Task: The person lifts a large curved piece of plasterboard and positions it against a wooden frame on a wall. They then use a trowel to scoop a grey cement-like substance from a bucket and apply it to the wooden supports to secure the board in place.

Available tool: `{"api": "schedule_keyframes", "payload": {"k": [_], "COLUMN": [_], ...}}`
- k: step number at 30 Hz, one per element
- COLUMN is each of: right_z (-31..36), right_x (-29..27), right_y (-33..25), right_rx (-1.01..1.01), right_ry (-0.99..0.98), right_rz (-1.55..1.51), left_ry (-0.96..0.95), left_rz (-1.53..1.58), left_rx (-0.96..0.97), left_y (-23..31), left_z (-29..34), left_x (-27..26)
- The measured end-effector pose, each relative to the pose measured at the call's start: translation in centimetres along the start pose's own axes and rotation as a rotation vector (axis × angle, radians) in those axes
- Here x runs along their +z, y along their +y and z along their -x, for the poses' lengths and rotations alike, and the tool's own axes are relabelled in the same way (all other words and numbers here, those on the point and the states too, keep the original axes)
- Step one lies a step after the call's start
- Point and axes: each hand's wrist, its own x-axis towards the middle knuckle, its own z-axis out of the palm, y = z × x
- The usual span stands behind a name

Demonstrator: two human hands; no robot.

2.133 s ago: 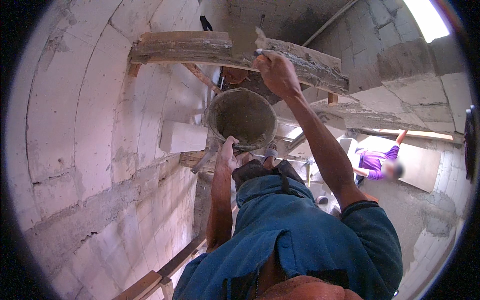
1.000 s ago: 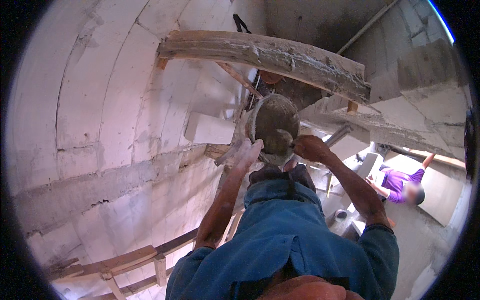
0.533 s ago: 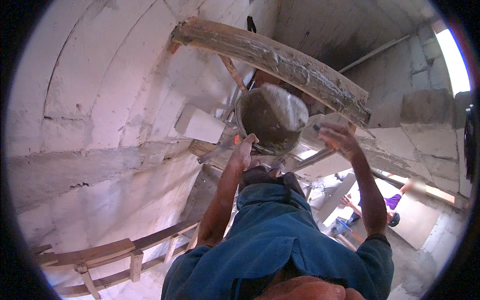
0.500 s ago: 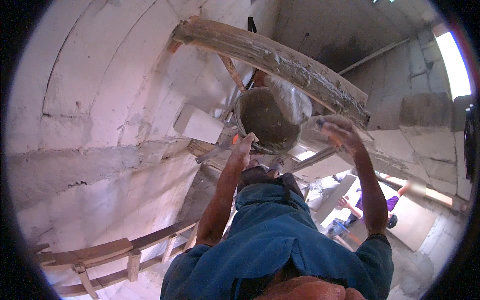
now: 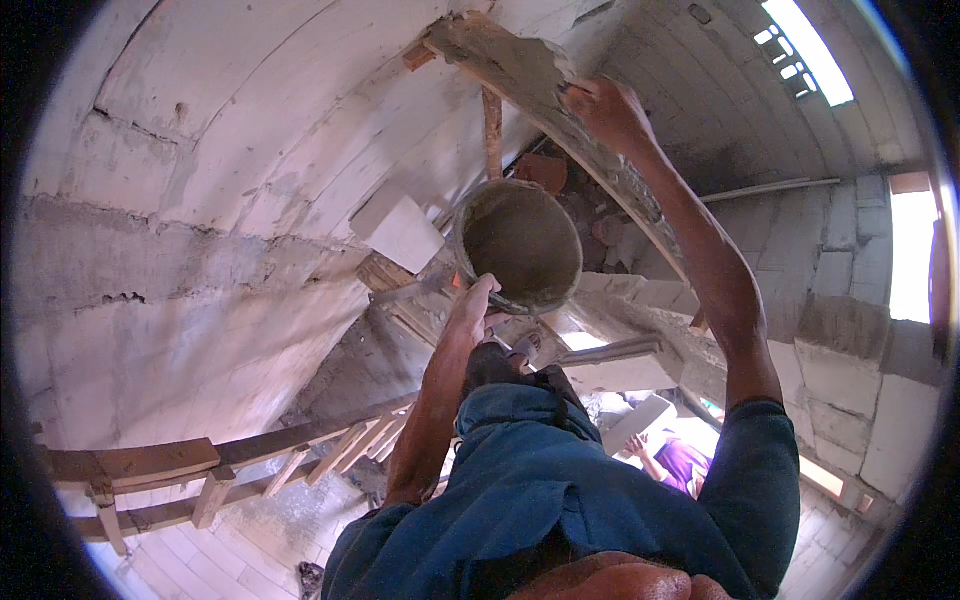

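My left hand [image 5: 476, 308] is closed on the near rim of a round bucket [image 5: 572, 238], which is tilted toward me. Grey wet mortar [image 5: 510, 245] lies inside it. Stretched up and to the right, my right hand [image 5: 612, 115] is closed on what looks like a trowel; only a bit of its dark handle shows, and its blade is hard to make out. That hand is at the far part of a long beam [image 5: 500, 62], whose upper face carries wet grey mortar.
A wooden prop [image 5: 493, 135] stands under the beam. Left of the bucket is a pale block [image 5: 398, 228] by the wall [image 5: 150, 230]. A wooden ladder-like frame [image 5: 215, 480] lies lower left. Below right, a person in purple [image 5: 682, 465] is close to a pale block [image 5: 640, 425].
My right hand has moved from beside the bucket's right rim up to the far part of the beam. My left hand still holds the bucket. The view has turned.
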Motion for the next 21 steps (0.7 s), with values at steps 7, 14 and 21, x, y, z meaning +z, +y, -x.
{"api": "schedule_keyframes", "payload": {"k": [7, 14, 21], "right_z": [-5.1, 1.4, 13.5], "right_x": [3.1, 1.1, -5.5], "right_y": [-5.0, -4.9, 0.1], "right_rx": [-0.082, 0.003, 0.189], "right_ry": [-0.035, -0.015, 0.006], "right_rz": [-0.015, -0.020, 0.046], "left_ry": [0.159, 0.129, 0.137], "left_rz": [0.105, 0.150, -0.007], "left_rx": [-0.064, 0.002, 0.009], "left_y": [-0.4, 0.6, 0.5], "left_z": [1.2, 4.1, 1.7], "left_x": [-4.2, -5.6, -4.0]}}
